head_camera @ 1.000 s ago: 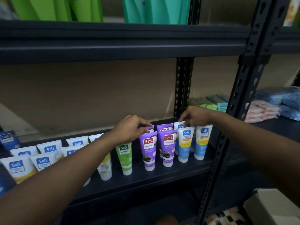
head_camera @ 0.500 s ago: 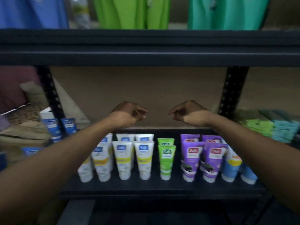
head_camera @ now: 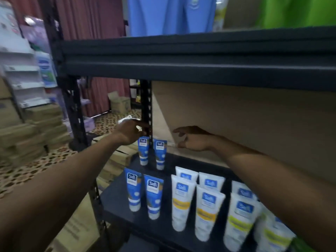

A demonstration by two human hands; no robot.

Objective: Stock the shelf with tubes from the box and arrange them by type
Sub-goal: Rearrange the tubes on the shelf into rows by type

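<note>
Tubes stand cap-down in rows on the dark shelf board [head_camera: 116,202]. At the left end are two blue tubes at the back [head_camera: 143,151] and two in front [head_camera: 153,195]. Right of them stand white tubes with orange bands [head_camera: 181,200], then white tubes with yellow-green bands [head_camera: 240,220]. My left hand [head_camera: 130,132] is right at the top of the back-left blue tube with its fingers curled; blur hides whether it pinches the tube. My right hand [head_camera: 193,140] hovers over the bare back of the shelf, fingers loosely spread, holding nothing. No box of tubes is in view.
The upper shelf beam [head_camera: 181,59] runs low overhead. A black perforated post [head_camera: 146,106] rises just behind my left hand. A cardboard panel [head_camera: 254,124] backs the shelf. Stacked cartons [head_camera: 36,135] sit on the patterned floor to the left.
My view has swung left, from the purple and green tubes to the shelf's left end. Both hands moved left with it; the left one came down onto the back blue tubes.
</note>
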